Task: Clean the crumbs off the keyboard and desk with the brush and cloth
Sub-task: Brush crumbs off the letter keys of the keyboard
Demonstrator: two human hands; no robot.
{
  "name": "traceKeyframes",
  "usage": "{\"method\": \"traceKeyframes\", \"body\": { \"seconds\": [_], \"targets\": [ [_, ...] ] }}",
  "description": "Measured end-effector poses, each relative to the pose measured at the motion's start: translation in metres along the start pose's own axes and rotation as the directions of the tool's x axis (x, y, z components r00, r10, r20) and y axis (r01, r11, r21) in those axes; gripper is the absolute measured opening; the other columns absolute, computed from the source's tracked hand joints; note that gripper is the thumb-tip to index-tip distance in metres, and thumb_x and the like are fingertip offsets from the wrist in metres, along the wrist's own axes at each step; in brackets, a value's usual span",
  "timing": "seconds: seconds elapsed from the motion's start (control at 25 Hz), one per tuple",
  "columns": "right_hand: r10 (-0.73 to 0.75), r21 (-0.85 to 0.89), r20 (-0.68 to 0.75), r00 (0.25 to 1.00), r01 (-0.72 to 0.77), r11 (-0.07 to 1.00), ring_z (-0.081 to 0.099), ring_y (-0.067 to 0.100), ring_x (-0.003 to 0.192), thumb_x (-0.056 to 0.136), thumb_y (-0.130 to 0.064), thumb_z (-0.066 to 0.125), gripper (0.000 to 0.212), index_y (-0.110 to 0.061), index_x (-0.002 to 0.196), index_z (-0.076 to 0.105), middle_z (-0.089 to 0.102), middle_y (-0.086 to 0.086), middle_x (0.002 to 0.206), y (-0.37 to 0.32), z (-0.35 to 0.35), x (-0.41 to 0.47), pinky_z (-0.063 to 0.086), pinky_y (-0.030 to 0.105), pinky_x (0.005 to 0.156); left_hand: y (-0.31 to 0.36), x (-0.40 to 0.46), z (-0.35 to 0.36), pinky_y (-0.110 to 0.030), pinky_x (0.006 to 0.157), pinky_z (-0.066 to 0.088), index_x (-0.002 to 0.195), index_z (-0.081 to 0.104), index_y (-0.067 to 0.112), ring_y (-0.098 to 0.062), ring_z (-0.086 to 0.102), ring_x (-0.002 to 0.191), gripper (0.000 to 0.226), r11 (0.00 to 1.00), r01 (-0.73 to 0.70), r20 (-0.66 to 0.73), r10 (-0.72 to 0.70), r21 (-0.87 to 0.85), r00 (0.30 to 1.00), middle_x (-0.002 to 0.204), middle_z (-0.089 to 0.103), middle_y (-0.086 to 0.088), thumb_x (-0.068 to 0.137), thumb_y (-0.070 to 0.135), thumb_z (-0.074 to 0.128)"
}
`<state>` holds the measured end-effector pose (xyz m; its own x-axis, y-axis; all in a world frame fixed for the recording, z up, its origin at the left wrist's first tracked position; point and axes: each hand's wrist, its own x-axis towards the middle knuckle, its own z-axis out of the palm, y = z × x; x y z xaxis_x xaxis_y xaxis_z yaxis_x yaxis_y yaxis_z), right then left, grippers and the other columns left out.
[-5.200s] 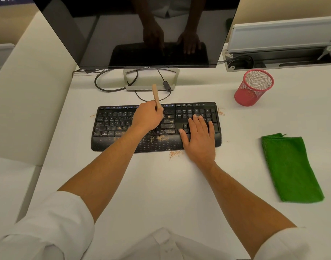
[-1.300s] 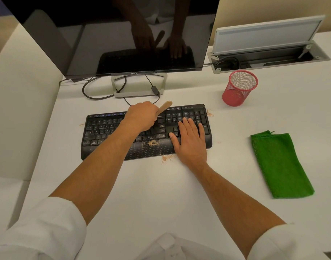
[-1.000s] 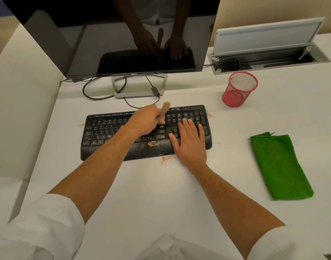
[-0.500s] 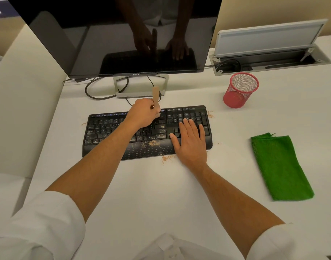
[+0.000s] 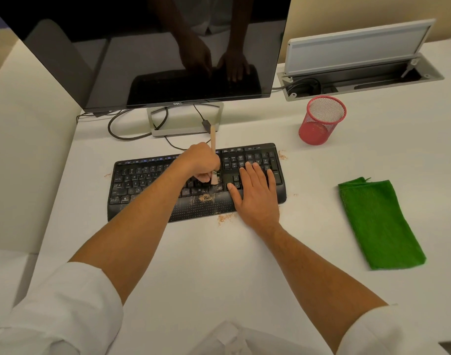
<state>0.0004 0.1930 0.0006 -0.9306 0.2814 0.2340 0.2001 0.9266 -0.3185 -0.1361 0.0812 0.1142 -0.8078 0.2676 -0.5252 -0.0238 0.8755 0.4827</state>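
A black keyboard (image 5: 142,183) lies on the white desk (image 5: 219,265) in front of the monitor. My left hand (image 5: 201,162) grips a small wooden-handled brush (image 5: 213,142), handle upright, bristles down on the keys at the keyboard's middle. My right hand (image 5: 255,196) lies flat with straight fingers on the keyboard's right end. Brown crumbs (image 5: 206,198) sit on the palm rest, and more crumbs (image 5: 225,217) lie on the desk at the keyboard's front edge. A folded green cloth (image 5: 378,224) lies on the desk to the right, apart from both hands.
A red mesh pen cup (image 5: 321,121) stands behind the keyboard's right end. The dark monitor (image 5: 155,47) on its stand (image 5: 183,119) and trailing cables (image 5: 127,129) fill the back. An open cable tray with raised lid (image 5: 360,70) sits at back right. A white partition (image 5: 27,139) borders the left.
The brush has swung from tilted right to upright, and my left hand has moved it down toward me over the middle keys. My right hand has stayed put.
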Motion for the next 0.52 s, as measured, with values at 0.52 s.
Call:
{"method": "traceKeyframes", "body": {
  "seconds": [0.52],
  "targets": [
    [0.0,-0.002,0.006,1.0,0.0,1.0,0.032,0.023,0.147,0.103,-0.053,0.035,0.06,-0.011,0.144,0.05,0.048,0.007,0.151,0.001,-0.001,0.001,0.007,0.045,0.125,-0.004,-0.002,0.005,-0.02,0.051,0.045,0.098,0.065,0.005,-0.015,0.062,0.062,0.016,0.971,-0.211,-0.044,0.217,0.111,0.975,0.08,0.067,-0.007,0.097,0.02,0.057]
  ]
}}
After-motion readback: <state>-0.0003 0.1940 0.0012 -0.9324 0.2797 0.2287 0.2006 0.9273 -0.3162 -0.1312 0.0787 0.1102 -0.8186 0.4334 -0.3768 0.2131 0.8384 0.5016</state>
